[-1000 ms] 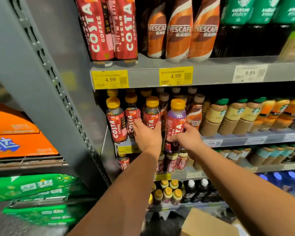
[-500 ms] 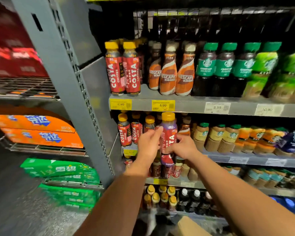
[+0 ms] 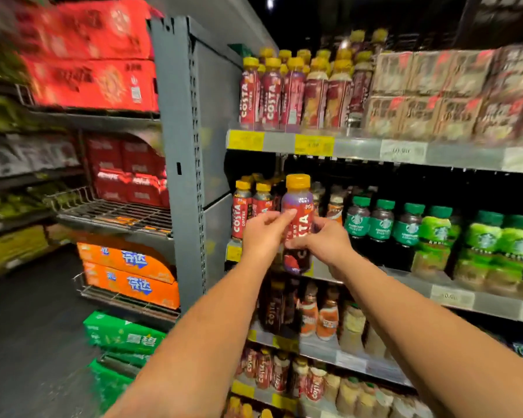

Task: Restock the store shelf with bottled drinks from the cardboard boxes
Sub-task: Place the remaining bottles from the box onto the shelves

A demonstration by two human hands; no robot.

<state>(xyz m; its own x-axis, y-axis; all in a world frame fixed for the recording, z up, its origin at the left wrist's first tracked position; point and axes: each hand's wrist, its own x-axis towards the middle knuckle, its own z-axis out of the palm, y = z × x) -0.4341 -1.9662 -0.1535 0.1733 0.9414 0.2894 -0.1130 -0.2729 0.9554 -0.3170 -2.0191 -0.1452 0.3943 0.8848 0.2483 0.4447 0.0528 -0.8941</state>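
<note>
A Costa coffee bottle point(image 3: 298, 203) with a purple-and-red label and a yellow cap stands upright in the air in front of the shelves. My left hand point(image 3: 261, 233) grips its left side at the middle of the label. My right hand point(image 3: 322, 241) holds its right side, fingers curled round the label. Behind it, red Costa bottles point(image 3: 242, 209) with yellow caps stand on the second shelf point(image 3: 405, 276). More purple Costa bottles point(image 3: 272, 95) fill the left end of the top shelf point(image 3: 360, 147). No cardboard box is in view.
Green-capped Starbucks bottles point(image 3: 384, 224) and green-labelled bottles point(image 3: 492, 245) stand to the right. Wrapped multipacks point(image 3: 453, 95) fill the top shelf's right. A grey upright post point(image 3: 181, 164) bounds the shelves on the left; beyond it sit red point(image 3: 88, 55), orange point(image 3: 127, 273) and green point(image 3: 124, 333) drink cases.
Both hands have lifted the purple Costa bottle off the lower shelf and carried it upward. My view has tilted up, so the top shelf now shows.
</note>
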